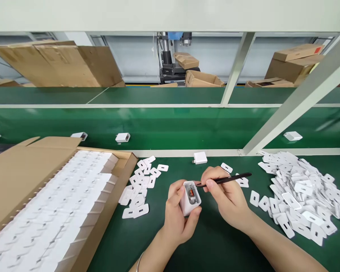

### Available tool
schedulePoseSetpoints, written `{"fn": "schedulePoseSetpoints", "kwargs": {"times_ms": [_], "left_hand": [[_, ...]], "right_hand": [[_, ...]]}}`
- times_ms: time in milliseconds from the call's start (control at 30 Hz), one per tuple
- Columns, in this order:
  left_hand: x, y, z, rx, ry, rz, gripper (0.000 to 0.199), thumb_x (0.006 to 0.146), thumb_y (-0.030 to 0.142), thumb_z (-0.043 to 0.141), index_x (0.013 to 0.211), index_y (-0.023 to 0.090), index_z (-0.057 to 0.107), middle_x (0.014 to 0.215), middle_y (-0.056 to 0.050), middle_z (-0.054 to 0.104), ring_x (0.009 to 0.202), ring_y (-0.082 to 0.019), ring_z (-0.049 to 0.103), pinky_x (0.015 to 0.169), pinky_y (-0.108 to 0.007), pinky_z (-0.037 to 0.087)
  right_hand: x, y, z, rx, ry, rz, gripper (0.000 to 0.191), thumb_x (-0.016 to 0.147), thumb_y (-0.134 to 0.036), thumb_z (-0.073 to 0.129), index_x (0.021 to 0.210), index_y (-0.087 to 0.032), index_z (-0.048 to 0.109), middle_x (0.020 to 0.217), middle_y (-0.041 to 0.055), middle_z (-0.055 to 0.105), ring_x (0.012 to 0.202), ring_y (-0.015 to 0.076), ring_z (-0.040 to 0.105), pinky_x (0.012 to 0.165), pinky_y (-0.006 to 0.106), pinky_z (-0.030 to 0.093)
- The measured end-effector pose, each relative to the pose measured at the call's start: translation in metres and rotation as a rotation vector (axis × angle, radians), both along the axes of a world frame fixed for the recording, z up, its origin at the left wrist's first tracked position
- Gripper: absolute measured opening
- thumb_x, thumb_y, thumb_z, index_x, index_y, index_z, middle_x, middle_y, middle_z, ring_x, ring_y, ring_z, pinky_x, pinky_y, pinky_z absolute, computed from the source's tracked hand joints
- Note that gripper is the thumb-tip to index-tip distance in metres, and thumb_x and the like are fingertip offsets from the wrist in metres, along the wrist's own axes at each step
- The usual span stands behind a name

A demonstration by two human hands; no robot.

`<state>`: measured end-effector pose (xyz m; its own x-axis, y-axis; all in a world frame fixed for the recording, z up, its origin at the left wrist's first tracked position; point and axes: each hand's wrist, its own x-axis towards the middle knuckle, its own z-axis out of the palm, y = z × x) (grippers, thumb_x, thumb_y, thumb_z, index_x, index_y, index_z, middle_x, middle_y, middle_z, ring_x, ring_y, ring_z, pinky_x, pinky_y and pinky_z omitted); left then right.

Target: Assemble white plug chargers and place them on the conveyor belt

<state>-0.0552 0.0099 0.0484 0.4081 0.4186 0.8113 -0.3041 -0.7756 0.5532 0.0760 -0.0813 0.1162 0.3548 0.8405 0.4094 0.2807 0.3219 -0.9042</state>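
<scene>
Left fingers (pixel 190 223) closed around one white housing (pixel 189 204), right fingers (pixel 214 189) pinching one black tool (pixel 229 179), perhaps tweezers, two plate piles (pixel 303 189)

Carton (pixel 117 198) cropped at left, tool tip (pixel 198 185) indistinct

Single head-worn view, looking forward and down (fairly close), over the workbench (pixel 215 245)

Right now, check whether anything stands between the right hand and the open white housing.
Only the black tool in the right hand spans the gap to the white housing; nothing else clearly shows there.
</scene>
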Motion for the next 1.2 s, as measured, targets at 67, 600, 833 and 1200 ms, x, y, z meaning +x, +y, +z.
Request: {"fn": "schedulePoseSetpoints", "kwargs": {"times_ms": [67,600,833,1200], "left_hand": [[0.000,0.000,0.001,0.004,-0.006,0.010,0.054,0.104,0.026,0.054,0.155,0.021,0.034,0.122,-0.014,0.061,0.112,-0.026,0.060,0.083,-0.037,0.056],[-0.002,0.000,0.003,0.015,-0.001,0.036,0.055,0.101,0.026,0.058,0.152,0.022,0.038,0.119,-0.014,0.062,0.107,-0.026,0.064,0.078,-0.037,0.057],[-0.003,-0.001,-0.003,-0.034,-0.023,0.001,0.054,0.101,0.027,0.058,0.151,0.023,0.037,0.123,-0.015,0.062,0.112,-0.028,0.062,0.083,-0.041,0.057],[-0.002,-0.001,0.004,-0.033,-0.028,0.032,0.052,0.103,0.031,0.056,0.151,0.024,0.038,0.118,-0.014,0.063,0.107,-0.026,0.065,0.076,-0.038,0.058]], "right_hand": [[0.001,-0.001,0.001,-0.012,-0.012,0.013,0.019,0.112,-0.032,0.050,0.098,-0.024,0.061,0.085,-0.0004,0.054,0.075,0.0143,0.052,0.067,0.029,0.044],[0.005,-0.001,-0.001,0.024,-0.111,0.071,0.015,0.110,-0.025,0.051,0.100,-0.025,0.061,0.086,0.0014,0.059,0.080,0.0166,0.055,0.070,0.031,0.045],[0.005,0.000,-0.005,0.071,-0.051,0.099,0.014,0.110,-0.025,0.051,0.101,-0.026,0.062,0.084,0.0012,0.058,0.079,0.0177,0.056,0.070,0.033,0.048],[0.005,0.002,-0.004,0.072,-0.035,0.079,0.016,0.109,-0.029,0.053,0.099,-0.025,0.064,0.081,0.0018,0.060,0.078,0.0190,0.059,0.068,0.033,0.049]]}}
